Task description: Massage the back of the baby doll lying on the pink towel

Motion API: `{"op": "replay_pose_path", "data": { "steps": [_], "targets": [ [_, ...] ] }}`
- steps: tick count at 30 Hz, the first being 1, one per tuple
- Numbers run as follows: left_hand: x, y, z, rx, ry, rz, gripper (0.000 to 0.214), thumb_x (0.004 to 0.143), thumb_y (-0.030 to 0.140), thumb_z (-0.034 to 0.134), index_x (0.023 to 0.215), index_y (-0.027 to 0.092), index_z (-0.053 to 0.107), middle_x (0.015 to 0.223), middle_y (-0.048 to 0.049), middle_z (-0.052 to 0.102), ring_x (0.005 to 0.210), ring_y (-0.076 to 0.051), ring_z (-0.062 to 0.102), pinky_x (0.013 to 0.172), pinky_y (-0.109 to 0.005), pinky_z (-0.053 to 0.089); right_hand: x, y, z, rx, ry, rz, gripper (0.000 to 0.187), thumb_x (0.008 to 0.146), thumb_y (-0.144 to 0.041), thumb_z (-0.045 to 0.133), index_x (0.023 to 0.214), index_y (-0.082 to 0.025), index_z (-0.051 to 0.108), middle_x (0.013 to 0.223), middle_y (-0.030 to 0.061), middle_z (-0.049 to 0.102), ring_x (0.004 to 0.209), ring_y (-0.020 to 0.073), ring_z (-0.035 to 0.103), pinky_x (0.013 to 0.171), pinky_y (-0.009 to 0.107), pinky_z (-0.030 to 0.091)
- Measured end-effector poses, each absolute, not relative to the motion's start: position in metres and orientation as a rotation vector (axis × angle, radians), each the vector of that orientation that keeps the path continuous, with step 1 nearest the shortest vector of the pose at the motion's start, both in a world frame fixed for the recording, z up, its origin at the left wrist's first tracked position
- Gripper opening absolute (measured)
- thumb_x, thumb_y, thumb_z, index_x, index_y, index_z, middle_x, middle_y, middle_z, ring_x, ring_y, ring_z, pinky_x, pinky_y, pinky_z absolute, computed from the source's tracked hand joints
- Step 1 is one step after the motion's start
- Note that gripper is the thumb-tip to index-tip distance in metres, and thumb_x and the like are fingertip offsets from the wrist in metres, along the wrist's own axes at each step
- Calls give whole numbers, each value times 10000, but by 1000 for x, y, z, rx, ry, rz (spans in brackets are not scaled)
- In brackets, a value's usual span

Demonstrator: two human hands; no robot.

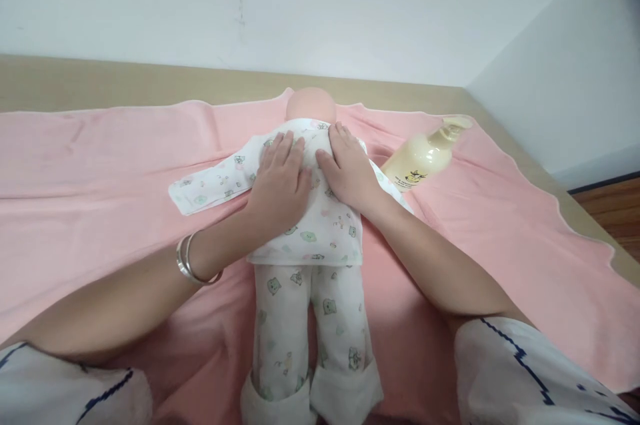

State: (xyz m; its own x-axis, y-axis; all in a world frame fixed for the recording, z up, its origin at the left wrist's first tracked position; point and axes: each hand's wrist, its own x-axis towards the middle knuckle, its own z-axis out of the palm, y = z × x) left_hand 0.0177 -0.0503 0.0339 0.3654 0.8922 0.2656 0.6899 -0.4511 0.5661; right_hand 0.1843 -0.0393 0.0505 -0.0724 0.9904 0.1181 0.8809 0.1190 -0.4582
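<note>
A baby doll (311, 105) with a bald, smooth head lies stretched out, its head at the far end; no face shows. It wears a white printed top (330, 232) and matching trousers (285, 318) with turned-up cuffs. My left hand (283, 182) rests flat on the left upper part of the top, fingers stretched out. On the other side, my right hand (350, 168) lies flat on the upper right part, fingers pointing toward the head. Neither hand grips anything. The doll's left-side sleeve (215, 182) reaches out sideways; the right-side one is partly behind my right forearm.
Beneath the doll spreads a pink blanket (100, 165) on a wooden surface (50, 82). A cream-coloured pump bottle (425, 155) lies tilted on the blanket at the right, close to the doll's sleeve. White walls (350, 12) stand behind and to the right.
</note>
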Motion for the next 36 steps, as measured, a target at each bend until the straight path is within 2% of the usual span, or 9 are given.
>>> {"op": "replay_pose_path", "data": {
  "steps": [3,6,10,14,21,25,29,33,36],
  "targets": [
    [21,-62,38,2341,1352,715,608,1047,276,331,1615,65,382,1758,-190,278,1677,-350,180,1384,-611,176,187,-37,56,-1856,-2069,357,728,1060,-383,294,1655,34,269,1759,212,231,1670,324,190,1380,534,158],
    [22,-60,42,2285,1347,686,624,1028,268,359,1625,90,372,1768,-170,261,1683,-340,162,1387,-606,161,185,-42,62,-1877,-2152,338,723,1076,-381,289,1658,46,255,1753,223,238,1663,341,209,1374,536,192],
    [19,-44,46,2141,1448,650,656,1011,295,367,1630,79,373,1770,-180,250,1685,-357,143,1385,-610,152,172,-65,67,-1937,-2239,113,724,1084,-385,340,1637,79,286,1710,284,302,1620,395,311,1340,577,270],
    [16,-35,45,2138,1455,668,670,1014,319,348,1637,71,360,1763,-177,272,1686,-349,141,1391,-593,143,158,-90,67,-1922,-2282,-48,732,1081,-407,413,1621,80,336,1693,316,307,1601,430,338,1338,597,267],
    [18,-43,40,2208,1467,672,662,1045,350,345,1636,52,340,1763,-209,249,1684,-363,142,1383,-614,155,167,-64,70,-1942,-2214,297,686,1060,-271,352,1657,54,259,1755,242,207,1672,333,158,1385,504,190],
    [22,-63,51,2322,1424,562,629,1054,285,322,1621,15,357,1764,-219,236,1680,-391,130,1379,-622,168,179,-42,67,-1908,-2179,344,678,1070,-280,276,1655,62,253,1754,222,231,1668,322,194,1386,510,164],
    [22,-70,66,2313,1360,451,619,1047,244,299,1622,27,369,1775,-186,222,1684,-375,114,1377,-629,193,183,-40,67,-1903,-2257,289,689,1077,-288,271,1653,86,223,1756,244,205,1669,343,179,1382,518,168],
    [18,-54,71,2171,1413,468,628,1044,283,316,1623,53,393,1772,-159,244,1682,-345,154,1385,-595,206,178,-52,70,-1908,-2333,192,671,1088,-288,287,1647,82,252,1740,267,243,1655,371,216,1365,540,218],
    [15,-39,63,2120,1462,525,641,1032,262,305,1630,44,380,1763,-161,263,1681,-341,166,1393,-586,187,168,-70,68,-1890,-2349,40,668,1091,-313,353,1636,70,304,1699,314,311,1620,424,292,1321,581,302]
  ]
}}
